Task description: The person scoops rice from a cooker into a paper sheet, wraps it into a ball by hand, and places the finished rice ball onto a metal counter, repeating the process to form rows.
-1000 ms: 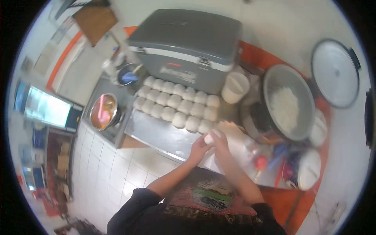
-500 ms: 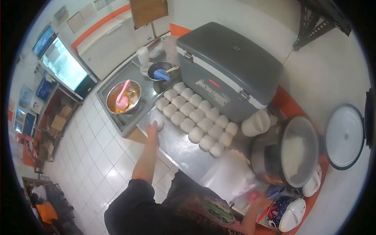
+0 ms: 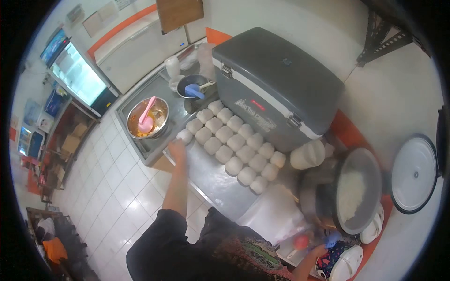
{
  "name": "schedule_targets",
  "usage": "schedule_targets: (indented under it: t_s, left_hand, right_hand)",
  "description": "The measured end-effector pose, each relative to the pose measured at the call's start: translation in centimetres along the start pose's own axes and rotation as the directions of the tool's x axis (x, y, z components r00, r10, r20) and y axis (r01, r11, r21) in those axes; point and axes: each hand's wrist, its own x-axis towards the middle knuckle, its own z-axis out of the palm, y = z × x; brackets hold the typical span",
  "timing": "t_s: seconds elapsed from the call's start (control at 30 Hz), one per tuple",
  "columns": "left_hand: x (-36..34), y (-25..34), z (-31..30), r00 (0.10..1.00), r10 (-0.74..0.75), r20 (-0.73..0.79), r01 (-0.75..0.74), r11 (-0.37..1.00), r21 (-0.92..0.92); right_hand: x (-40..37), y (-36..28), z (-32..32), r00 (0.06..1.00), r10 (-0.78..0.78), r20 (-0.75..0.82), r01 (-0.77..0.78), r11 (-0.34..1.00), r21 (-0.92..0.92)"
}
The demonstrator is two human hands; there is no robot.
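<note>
- A second ago both hands were together close to the body, pressed around one white ball; now they are well apart, and this ball (image 3: 184, 136) lies on the steel counter (image 3: 211, 175)
- Half a second ago the ball was lower, at the near edge of the counter under the fingers; now it sits at the left end of the rows of white balls (image 3: 236, 142), just beside the nearest one, so I judge that one more piece has joined the set in front of the grey cooler box (image 3: 281, 79)
- The left hand (image 3: 177, 151) is stretched out flat just behind the ball, with the fingers loose and spread toward it; it closes on nothing, and whether the fingertips touch the ball or stand a little off it I cannot tell
- The right hand (image 3: 322, 251) has gone down to the lower right, near a red-topped thing (image 3: 301, 241) and below the pot of rice (image 3: 328, 196); it is blurred and partly cut by the edge of the view, so I cannot tell how far it is open or if it holds something
- The head has also turned to the left since a second ago, so the metal bowl (image 3: 129, 120) with the pink spatula (image 3: 146, 117) now appears near the left hand
</note>
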Motion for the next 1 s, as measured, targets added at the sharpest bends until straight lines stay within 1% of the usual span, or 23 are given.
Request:
schedule_targets:
  t_s: [0.07, 0.13, 0.2, 0.23, 0.27, 0.3, 0.33, 0.37, 0.4, 0.43, 0.47, 0.5, 0.53, 0.57, 0.6, 0.63, 0.67, 0.73, 0.8, 0.83, 0.9, 0.93, 1.0]
  left_hand:
    - [-5.5, 5.1, -1.6, 0.990, 0.142, 0.021, -0.144, 0.972, 0.185]
    - [-12.6, 9.2, -1.2, 0.975, 0.224, 0.005, -0.223, 0.972, -0.068]
    - [-19.0, 13.8, -1.6, 0.938, 0.294, 0.186, -0.284, 0.956, -0.079]
    - [-22.2, 15.6, -1.3, 0.902, 0.342, 0.264, -0.309, 0.938, -0.158]
    - [-25.1, 17.2, -0.8, 0.855, 0.392, 0.339, -0.323, 0.915, -0.241]
    - [-27.8, 18.5, -0.4, 0.767, 0.482, 0.424, -0.357, 0.869, -0.342]
    - [-30.2, 20.2, -0.1, 0.659, 0.568, 0.492, -0.368, 0.815, -0.448]
    - [-32.6, 22.0, 0.2, 0.540, 0.681, 0.495, -0.417, 0.727, -0.545]
    - [-34.8, 24.0, 0.1, 0.409, 0.778, 0.477, -0.438, 0.626, -0.646]
    - [-36.4, 26.0, 0.0, 0.331, 0.820, 0.466, -0.441, 0.571, -0.692]
    - [-38.0, 28.3, 0.4, 0.241, 0.863, 0.444, -0.422, 0.505, -0.752]
    - [-40.1, 30.1, 0.8, 0.150, 0.902, 0.404, -0.385, 0.430, -0.817]
    - [-42.0, 31.3, 1.4, 0.140, 0.917, 0.373, -0.385, 0.398, -0.833]
    - [-43.2, 32.1, 2.0, 0.137, 0.930, 0.341, -0.389, 0.367, -0.845]
    - [-44.3, 33.0, 2.7, 0.141, 0.940, 0.311, -0.404, 0.341, -0.849]
    - [-45.1, 33.9, 3.0, 0.123, 0.937, 0.326, -0.393, 0.348, -0.851]
    - [-45.5, 34.8, 2.9, 0.107, 0.931, 0.350, -0.396, 0.363, -0.843]
    - [-46.5, 35.2, 3.4, 0.084, 0.918, 0.387, -0.435, 0.383, -0.815]
    - [-47.2, 34.7, 3.9, 0.066, 0.906, 0.418, -0.494, 0.394, -0.775]
    - [-47.4, 34.5, 3.9, 0.079, 0.919, 0.386, -0.538, 0.366, -0.760]
    - [-47.8, 33.8, 4.4, 0.118, 0.919, 0.376, -0.507, 0.381, -0.773]
    - [-47.8, 33.3, 4.7, 0.140, 0.917, 0.372, -0.491, 0.391, -0.778]
    - [-47.9, 32.4, 4.8, 0.136, 0.927, 0.349, -0.484, 0.369, -0.794]
  right_hand:
    - [-2.4, -2.1, -1.9, 0.990, -0.106, -0.098, 0.111, 0.992, 0.056]
    - [-4.4, -5.3, -4.5, 0.944, -0.240, -0.227, 0.271, 0.955, 0.119]
    - [-5.4, -9.7, -7.8, 0.839, -0.388, -0.382, 0.473, 0.867, 0.157]
    - [-5.2, -12.1, -9.4, 0.770, -0.453, -0.449, 0.562, 0.814, 0.143]
    - [-4.2, -14.4, -10.7, 0.715, -0.504, -0.484, 0.627, 0.769, 0.126]
    - [-2.6, -16.5, -11.6, 0.686, -0.541, -0.487, 0.666, 0.737, 0.118]
    - [-0.4, -18.6, -12.1, 0.702, -0.554, -0.447, 0.668, 0.730, 0.144]
    - [5.2, -17.9, -12.6, 0.843, -0.430, -0.322, 0.518, 0.810, 0.275]
    - [6.5, -20.4, -13.0, 0.899, -0.438, 0.015, 0.433, 0.894, 0.113]
    - [7.5, -22.4, -11.3, 0.832, -0.533, 0.154, 0.541, 0.841, -0.012]
    - [8.2, -23.8, -8.2, 0.712, -0.651, 0.265, 0.692, 0.715, -0.103]
    - [9.0, -24.8, -5.6, 0.589, -0.717, 0.372, 0.802, 0.574, -0.164]
    - [9.7, -25.5, -3.0, 0.506, -0.734, 0.453, 0.861, 0.457, -0.223]
    - [11.1, -25.9, -1.1, 0.405, -0.722, 0.560, 0.910, 0.378, -0.171]
    - [10.2, -27.2, 0.1, 0.438, -0.656, 0.614, 0.899, 0.331, -0.288]
    - [11.4, -27.5, 2.4, 0.506, -0.558, 0.657, 0.861, 0.288, -0.419]
    - [10.5, -28.7, 3.2, 0.518, -0.526, 0.675, 0.851, 0.234, -0.470]
    - [11.0, -29.8, 5.5, 0.561, -0.498, 0.661, 0.817, 0.204, -0.540]
    - [12.7, -29.0, 8.5, 0.525, -0.550, 0.650, 0.834, 0.179, -0.522]
    - [13.2, -28.5, 9.8, 0.517, -0.562, 0.646, 0.836, 0.167, -0.523]
    - [13.8, -27.1, 12.0, 0.502, -0.581, 0.641, 0.838, 0.143, -0.526]
    - [13.5, -27.1, 12.2, 0.500, -0.500, 0.707, 0.848, 0.119, -0.516]
    - [12.6, -26.9, 12.0, 0.476, -0.315, 0.821, 0.875, 0.075, -0.478]
